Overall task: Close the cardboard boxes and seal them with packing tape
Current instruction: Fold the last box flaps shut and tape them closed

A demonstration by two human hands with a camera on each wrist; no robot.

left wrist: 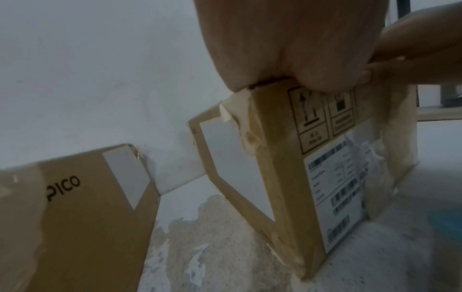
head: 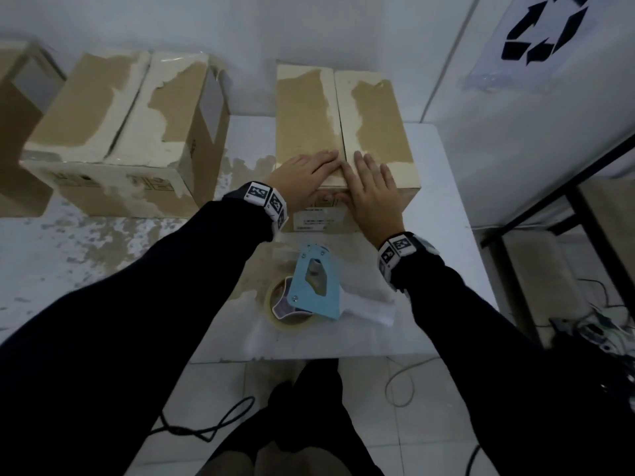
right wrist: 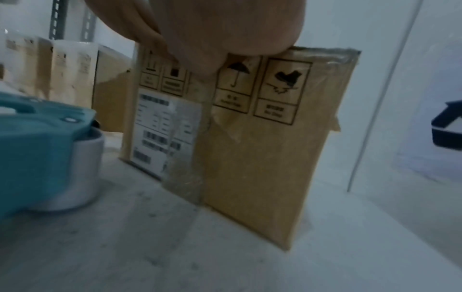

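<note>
A brown cardboard box (head: 343,108) with torn, peeled paper on its two top flaps stands on the white table (head: 446,207), flaps folded flat along a middle seam. My left hand (head: 305,171) lies flat on the left flap at the near edge. My right hand (head: 372,187) lies flat on the right flap beside it, with its thumb over the front edge. The box front (right wrist: 250,138) shows handling symbols, a barcode label and old tape. A blue tape dispenser (head: 314,290) with a tape roll lies on the table just in front of the box, below my wrists.
A second closed box (head: 120,132) stands to the left, printed PICO (left wrist: 65,187). Part of a third box (head: 17,132) shows at the far left. A white bin with a recycling symbol (head: 546,29) and a dark metal frame (head: 556,207) stand right. Cables (head: 206,431) lie on the floor.
</note>
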